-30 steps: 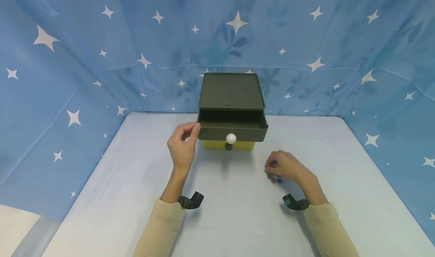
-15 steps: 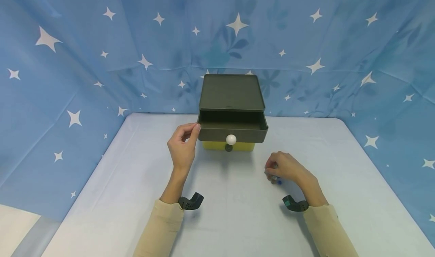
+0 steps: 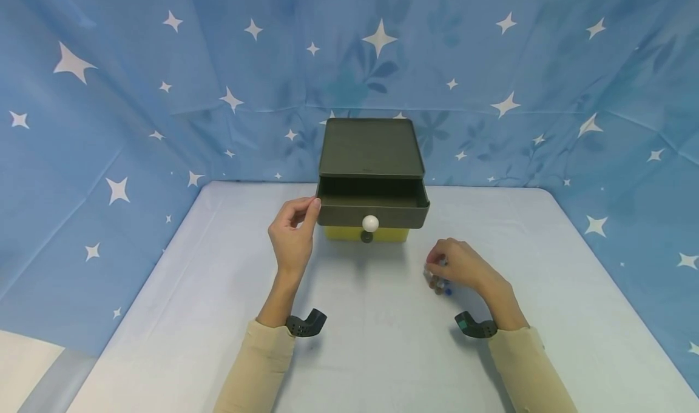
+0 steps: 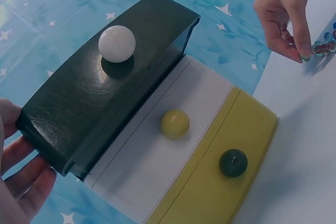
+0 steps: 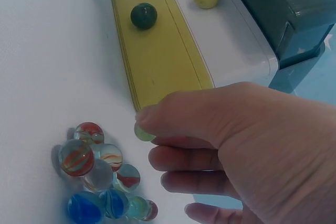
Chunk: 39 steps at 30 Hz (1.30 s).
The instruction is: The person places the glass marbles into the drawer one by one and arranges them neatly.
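The pulled-out drawer (image 3: 401, 216) was pinched at its left edge by the left hand (image 3: 292, 237). A green marble (image 5: 144, 134) was pinched by the right hand (image 3: 460, 264), near the other marbles (image 5: 100, 174) clustered on the worktop (image 3: 360, 346).

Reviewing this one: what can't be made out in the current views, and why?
Head view: the number of marbles; they are small and partly covered by the right hand.
Left wrist view: the inside of the dark green drawer, hidden by its own front; the rest of the left hand, cut off by the left edge.
Right wrist view: much of the pale green marble, covered by the thumb.
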Each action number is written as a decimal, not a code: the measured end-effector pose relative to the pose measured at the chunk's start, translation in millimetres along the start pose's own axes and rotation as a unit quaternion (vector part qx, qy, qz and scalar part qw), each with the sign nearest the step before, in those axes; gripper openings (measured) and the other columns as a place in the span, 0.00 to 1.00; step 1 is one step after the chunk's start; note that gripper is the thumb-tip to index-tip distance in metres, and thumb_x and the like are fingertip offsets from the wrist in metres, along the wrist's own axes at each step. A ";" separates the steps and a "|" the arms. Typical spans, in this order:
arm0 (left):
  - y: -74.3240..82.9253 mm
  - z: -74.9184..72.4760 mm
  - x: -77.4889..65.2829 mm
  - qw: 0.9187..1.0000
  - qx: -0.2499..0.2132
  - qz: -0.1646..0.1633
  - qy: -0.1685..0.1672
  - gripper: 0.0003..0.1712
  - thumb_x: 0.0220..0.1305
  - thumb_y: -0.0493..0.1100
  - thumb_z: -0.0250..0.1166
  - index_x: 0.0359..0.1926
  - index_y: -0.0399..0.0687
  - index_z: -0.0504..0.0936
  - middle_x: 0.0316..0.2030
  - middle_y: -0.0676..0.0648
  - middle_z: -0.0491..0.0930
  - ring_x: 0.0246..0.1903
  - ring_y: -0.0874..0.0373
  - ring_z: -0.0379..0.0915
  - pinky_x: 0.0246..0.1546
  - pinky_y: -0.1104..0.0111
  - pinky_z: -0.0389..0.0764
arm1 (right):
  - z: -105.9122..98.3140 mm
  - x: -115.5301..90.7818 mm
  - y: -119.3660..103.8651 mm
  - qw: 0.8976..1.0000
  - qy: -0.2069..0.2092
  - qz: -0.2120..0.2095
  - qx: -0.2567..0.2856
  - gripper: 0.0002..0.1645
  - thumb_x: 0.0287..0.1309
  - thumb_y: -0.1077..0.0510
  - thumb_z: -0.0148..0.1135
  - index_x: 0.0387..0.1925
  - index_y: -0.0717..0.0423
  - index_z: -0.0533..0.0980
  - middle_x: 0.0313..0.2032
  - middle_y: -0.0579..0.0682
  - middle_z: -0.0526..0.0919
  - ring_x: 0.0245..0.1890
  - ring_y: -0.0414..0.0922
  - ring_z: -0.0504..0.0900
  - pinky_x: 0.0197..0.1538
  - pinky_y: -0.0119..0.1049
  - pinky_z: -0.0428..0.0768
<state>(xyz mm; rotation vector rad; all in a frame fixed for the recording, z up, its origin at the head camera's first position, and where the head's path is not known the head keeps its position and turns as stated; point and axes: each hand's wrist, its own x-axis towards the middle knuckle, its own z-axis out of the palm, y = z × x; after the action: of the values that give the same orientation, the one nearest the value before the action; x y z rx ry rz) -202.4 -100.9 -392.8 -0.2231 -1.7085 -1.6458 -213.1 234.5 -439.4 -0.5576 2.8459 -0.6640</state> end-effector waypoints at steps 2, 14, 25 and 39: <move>6.7 0.6 -0.2 1.000 0.001 -0.002 0.001 0.07 0.63 0.33 0.69 0.39 0.31 0.86 0.38 0.34 0.86 0.34 0.69 0.80 0.41 0.78 0.81 | -0.5 -0.1 0.3 1.000 0.005 -0.001 -0.001 0.05 0.59 0.58 0.67 0.36 0.55 0.83 0.35 0.47 0.84 0.35 0.42 0.80 0.43 0.42 0.83; 33.3 2.7 -1.2 1.000 0.014 0.008 0.005 0.07 0.63 0.31 0.67 0.38 0.27 0.85 0.36 0.31 0.84 0.33 0.72 0.77 0.39 0.79 0.80 | -2.3 -3.6 -0.2 1.000 0.025 0.014 -0.002 0.07 0.60 0.56 0.65 0.38 0.54 0.83 0.37 0.48 0.84 0.38 0.44 0.80 0.47 0.45 0.83; 32.3 1.2 -2.3 1.000 0.013 0.000 0.004 0.06 0.63 0.30 0.67 0.38 0.27 0.85 0.37 0.31 0.85 0.34 0.71 0.78 0.39 0.76 0.80 | -4.6 -6.6 -1.2 0.998 0.067 -0.001 -0.009 0.08 0.61 0.56 0.64 0.39 0.54 0.83 0.38 0.48 0.84 0.41 0.46 0.80 0.49 0.49 0.82; 33.0 1.9 -2.5 1.000 0.022 0.002 0.004 0.07 0.63 0.31 0.67 0.38 0.27 0.85 0.37 0.32 0.85 0.34 0.71 0.78 0.39 0.75 0.80 | -10.3 -8.1 -5.0 0.993 0.121 -0.005 0.007 0.09 0.63 0.55 0.62 0.38 0.56 0.83 0.39 0.52 0.84 0.45 0.53 0.80 0.52 0.52 0.82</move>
<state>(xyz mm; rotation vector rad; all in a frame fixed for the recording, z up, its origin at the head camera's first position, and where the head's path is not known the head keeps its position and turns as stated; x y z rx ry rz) -181.8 -92.9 -368.1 -0.1987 -1.7352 -1.6038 -206.5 237.6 -427.3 -0.5219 3.0598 -0.8039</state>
